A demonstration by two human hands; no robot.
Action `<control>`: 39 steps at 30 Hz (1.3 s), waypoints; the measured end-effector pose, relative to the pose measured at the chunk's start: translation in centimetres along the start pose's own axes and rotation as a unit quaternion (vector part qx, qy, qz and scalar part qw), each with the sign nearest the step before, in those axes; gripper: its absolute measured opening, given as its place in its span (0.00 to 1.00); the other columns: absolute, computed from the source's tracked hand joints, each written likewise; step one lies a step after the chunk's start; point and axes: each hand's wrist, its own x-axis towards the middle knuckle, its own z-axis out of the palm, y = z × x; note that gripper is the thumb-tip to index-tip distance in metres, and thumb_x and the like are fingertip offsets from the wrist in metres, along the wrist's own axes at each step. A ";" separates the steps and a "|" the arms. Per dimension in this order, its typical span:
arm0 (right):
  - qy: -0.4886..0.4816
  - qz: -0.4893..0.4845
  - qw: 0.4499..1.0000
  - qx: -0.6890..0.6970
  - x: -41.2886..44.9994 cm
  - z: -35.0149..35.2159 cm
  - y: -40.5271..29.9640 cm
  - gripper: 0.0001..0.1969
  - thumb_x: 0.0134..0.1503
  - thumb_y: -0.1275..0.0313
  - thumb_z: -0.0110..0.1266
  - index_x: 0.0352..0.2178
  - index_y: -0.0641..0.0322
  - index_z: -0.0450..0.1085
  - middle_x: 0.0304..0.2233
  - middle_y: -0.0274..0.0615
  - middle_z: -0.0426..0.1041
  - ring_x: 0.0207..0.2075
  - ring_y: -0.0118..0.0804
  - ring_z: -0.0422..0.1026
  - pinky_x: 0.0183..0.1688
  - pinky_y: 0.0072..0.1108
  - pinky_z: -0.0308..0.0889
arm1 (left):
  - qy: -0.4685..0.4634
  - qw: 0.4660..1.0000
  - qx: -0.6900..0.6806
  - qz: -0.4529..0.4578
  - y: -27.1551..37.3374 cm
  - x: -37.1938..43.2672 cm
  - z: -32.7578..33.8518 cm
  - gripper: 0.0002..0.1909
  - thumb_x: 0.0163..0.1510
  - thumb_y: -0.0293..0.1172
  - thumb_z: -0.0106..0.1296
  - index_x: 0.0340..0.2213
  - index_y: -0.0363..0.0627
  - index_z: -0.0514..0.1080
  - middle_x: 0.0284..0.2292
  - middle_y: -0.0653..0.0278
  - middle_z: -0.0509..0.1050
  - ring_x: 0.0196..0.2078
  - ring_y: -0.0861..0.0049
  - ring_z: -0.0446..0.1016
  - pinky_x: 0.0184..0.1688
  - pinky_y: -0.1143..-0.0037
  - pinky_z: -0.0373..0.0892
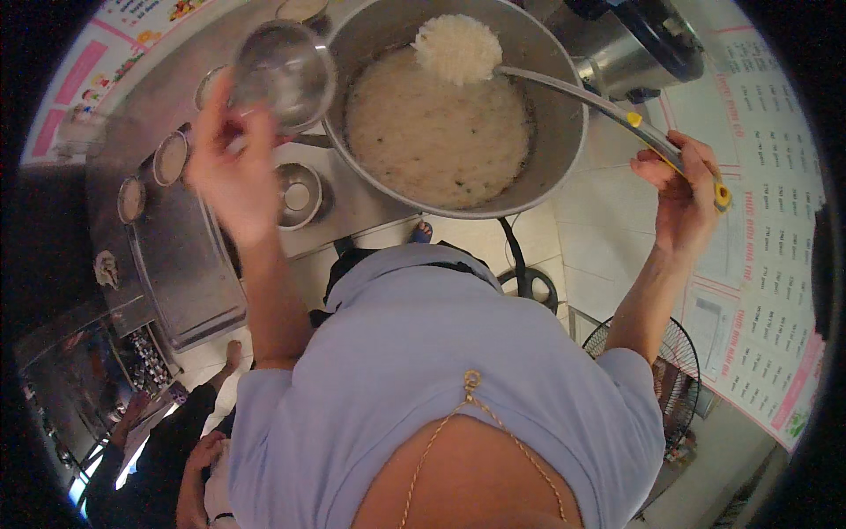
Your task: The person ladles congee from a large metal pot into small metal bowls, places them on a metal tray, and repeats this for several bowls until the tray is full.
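My right hand (684, 185) grips the long handle of a ladle (595, 99), which has yellow parts. Its bowl is heaped with pale, wet rice-like food (459, 49) and hangs over a large metal pot (575, 125). Inside the pot is a thick, pale porridge (436, 132) with dark green specks. On the other side, my left hand (238, 159) is blurred by motion. Its fingers are at the near rim of a shiny metal bowl (284, 76), also blurred, and appear to hold it beside the pot's left rim.
Small metal bowls of pale food (170, 159) stand along the left counter near a metal tray (188, 278). Another metal bowl (297, 196) sits left of the pot. A steel appliance (621, 46) is at upper right, a fan (674, 377) at lower right. Other people (158, 456) are at lower left.
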 end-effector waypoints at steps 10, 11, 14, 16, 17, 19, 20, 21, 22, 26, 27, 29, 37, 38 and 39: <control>-0.143 -0.291 0.912 -0.250 -5.2 1.3 0.5 0.11 0.47 0.81 0.49 0.35 0.70 0.65 0.30 0.54 0.70 0.27 0.46 0.74 0.34 0.30 0.69 | -0.152 0.868 -0.381 -0.280 -2.2 -3.1 9.3 0.24 0.45 0.17 0.45 0.47 0.28 0.59 0.22 0.67 0.63 0.23 0.81 0.68 0.28 0.69 0.77; -0.141 -0.289 0.913 -0.252 -6.1 1.5 -0.5 0.11 0.47 0.81 0.49 0.35 0.70 0.65 0.30 0.54 0.70 0.27 0.46 0.74 0.34 0.30 0.69 | -0.152 0.858 -0.385 -0.302 -2.0 -3.3 9.2 0.24 0.45 0.17 0.45 0.47 0.29 0.60 0.22 0.68 0.62 0.23 0.81 0.68 0.28 0.69 0.77; -0.203 -0.299 0.857 -0.367 -8.0 3.3 -2.8 0.12 0.44 0.84 0.50 0.34 0.69 0.66 0.29 0.55 0.70 0.25 0.44 0.73 0.33 0.27 0.68 | -0.135 0.861 -0.395 -0.292 -2.6 -3.7 8.4 0.24 0.45 0.17 0.45 0.47 0.29 0.60 0.22 0.68 0.62 0.22 0.83 0.66 0.28 0.69 0.77; -0.119 -0.317 0.881 -0.331 -8.3 3.5 -2.9 0.09 0.43 0.84 0.50 0.31 0.69 0.68 0.28 0.53 0.71 0.25 0.41 0.71 0.31 0.25 0.67 | -0.137 0.869 -0.383 -0.282 -2.3 -3.7 7.9 0.23 0.45 0.17 0.45 0.47 0.29 0.60 0.22 0.69 0.62 0.22 0.84 0.65 0.28 0.70 0.77; -0.092 -0.323 0.887 -0.318 -8.1 3.7 -2.9 0.09 0.43 0.84 0.51 0.30 0.69 0.68 0.27 0.53 0.71 0.24 0.41 0.71 0.30 0.24 0.67 | -0.136 0.878 -0.371 -0.272 -2.2 -3.5 7.6 0.23 0.45 0.17 0.45 0.46 0.29 0.61 0.22 0.70 0.62 0.22 0.85 0.65 0.28 0.70 0.77; -0.085 -0.295 0.859 -0.410 -6.2 3.7 -3.0 0.05 0.42 0.83 0.52 0.26 0.69 0.69 0.25 0.48 0.71 0.24 0.36 0.70 0.27 0.21 0.65 | -0.138 0.883 -0.365 -0.262 -1.8 -3.2 7.2 0.23 0.45 0.17 0.45 0.46 0.29 0.61 0.21 0.70 0.62 0.22 0.85 0.65 0.28 0.71 0.77; -0.116 -0.242 0.854 -0.445 -4.9 3.1 -2.5 0.05 0.41 0.82 0.54 0.25 0.70 0.69 0.21 0.45 0.71 0.23 0.32 0.70 0.26 0.20 0.64 | -0.131 0.889 -0.358 -0.253 -1.8 -3.1 6.9 0.23 0.45 0.17 0.45 0.46 0.29 0.61 0.21 0.70 0.62 0.22 0.85 0.65 0.27 0.71 0.77; -0.140 -0.193 0.859 -0.454 -3.7 3.1 -1.5 0.05 0.42 0.81 0.54 0.25 0.70 0.69 0.21 0.45 0.70 0.22 0.32 0.69 0.25 0.20 0.63 | -0.133 0.888 -0.357 -0.257 -1.6 -3.0 6.5 0.23 0.45 0.17 0.45 0.46 0.29 0.61 0.21 0.70 0.62 0.22 0.85 0.65 0.27 0.71 0.77; -0.168 -0.147 0.861 -0.458 -2.6 3.0 -0.2 0.06 0.42 0.79 0.54 0.25 0.71 0.68 0.20 0.44 0.69 0.22 0.31 0.69 0.25 0.20 0.63 | -0.120 0.899 -0.342 -0.244 -1.4 -2.8 5.9 0.23 0.45 0.17 0.45 0.47 0.30 0.61 0.21 0.70 0.62 0.21 0.86 0.65 0.27 0.71 0.76; -0.239 -0.039 0.873 -0.424 -0.4 1.6 2.5 0.05 0.45 0.77 0.53 0.25 0.70 0.69 0.20 0.43 0.70 0.20 0.30 0.68 0.23 0.18 0.63 | -0.100 0.910 -0.343 -0.210 -2.1 -2.2 3.8 0.24 0.45 0.17 0.46 0.47 0.30 0.60 0.21 0.69 0.63 0.21 0.86 0.65 0.25 0.71 0.76; -0.232 0.045 0.902 -0.362 -0.2 1.4 2.5 0.06 0.46 0.76 0.53 0.24 0.70 0.69 0.20 0.41 0.71 0.19 0.30 0.68 0.22 0.18 0.63 | -0.095 0.912 -0.340 -0.209 -2.2 -2.1 3.2 0.24 0.45 0.17 0.46 0.47 0.30 0.60 0.21 0.69 0.63 0.21 0.86 0.65 0.25 0.71 0.76; -0.229 0.127 0.919 -0.294 0.4 1.3 3.1 0.06 0.47 0.74 0.52 0.24 0.69 0.69 0.21 0.40 0.71 0.17 0.29 0.67 0.20 0.17 0.63 | -0.066 0.909 -0.364 -0.190 -2.1 -2.2 2.1 0.24 0.45 0.17 0.46 0.48 0.30 0.60 0.21 0.68 0.65 0.20 0.85 0.66 0.25 0.70 0.76; -0.127 0.264 0.955 0.053 0.9 3.9 11.4 0.10 0.47 0.73 0.51 0.31 0.70 0.67 0.23 0.43 0.72 0.24 0.39 0.75 0.27 0.22 0.71 | -0.018 0.922 -0.346 -0.171 -1.0 -2.0 -0.6 0.23 0.47 0.18 0.46 0.47 0.29 0.60 0.21 0.69 0.66 0.20 0.86 0.68 0.26 0.70 0.76; -0.130 0.262 0.955 0.055 1.0 3.9 11.7 0.10 0.47 0.73 0.51 0.31 0.70 0.67 0.23 0.43 0.72 0.24 0.39 0.75 0.27 0.22 0.71 | -0.021 0.924 -0.343 -0.168 -0.9 -2.0 -0.7 0.23 0.47 0.18 0.46 0.47 0.29 0.59 0.21 0.69 0.67 0.20 0.87 0.69 0.26 0.69 0.76; -0.118 0.258 0.957 0.067 1.2 3.8 11.9 0.10 0.48 0.73 0.50 0.32 0.70 0.67 0.25 0.45 0.72 0.25 0.41 0.75 0.30 0.24 0.71 | -0.017 0.925 -0.342 -0.165 -0.9 -2.0 -0.9 0.23 0.47 0.18 0.46 0.47 0.29 0.59 0.21 0.69 0.67 0.20 0.87 0.69 0.26 0.69 0.76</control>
